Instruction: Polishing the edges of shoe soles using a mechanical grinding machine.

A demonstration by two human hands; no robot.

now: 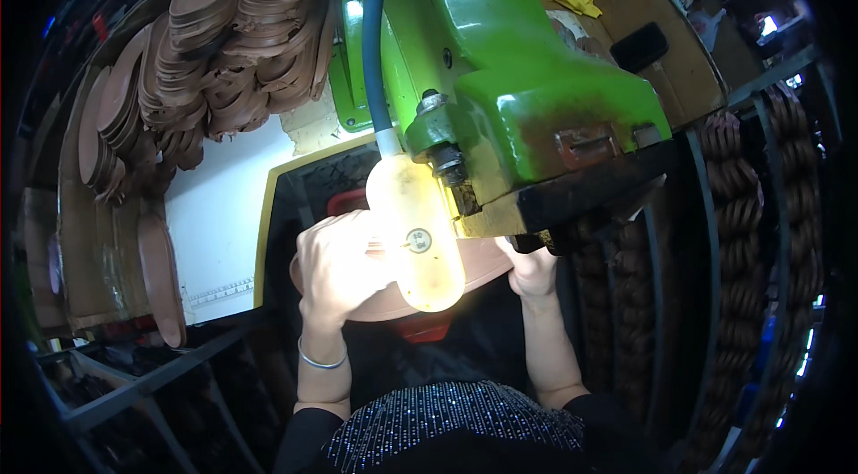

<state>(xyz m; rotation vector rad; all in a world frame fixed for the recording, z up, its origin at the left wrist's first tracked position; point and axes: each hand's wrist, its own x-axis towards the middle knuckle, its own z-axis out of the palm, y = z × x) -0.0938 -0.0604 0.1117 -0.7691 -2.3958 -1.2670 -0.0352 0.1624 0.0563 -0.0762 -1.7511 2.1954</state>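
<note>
A brown shoe sole [484, 267] lies crosswise beneath the head of a green machine [536, 99]. My left hand [340, 267] is closed on its left part, and strong light washes out the fingers. At the other end my right hand [534, 272] grips the sole, its fingertips partly hidden under the machine head. A glowing oval lamp [415, 233] on a blue flexible neck [375, 36] hangs in front, covering the middle of the sole and part of my left fingers.
Stacks of brown soles [201, 54] fill a cardboard box at the left. One sole [159, 277] stands beside the white tabletop [214, 215]. Behind the machine, an open carton [657, 5] holds a yellow cloth [576, 0]. Racks of brown soles [735, 206] line the right side.
</note>
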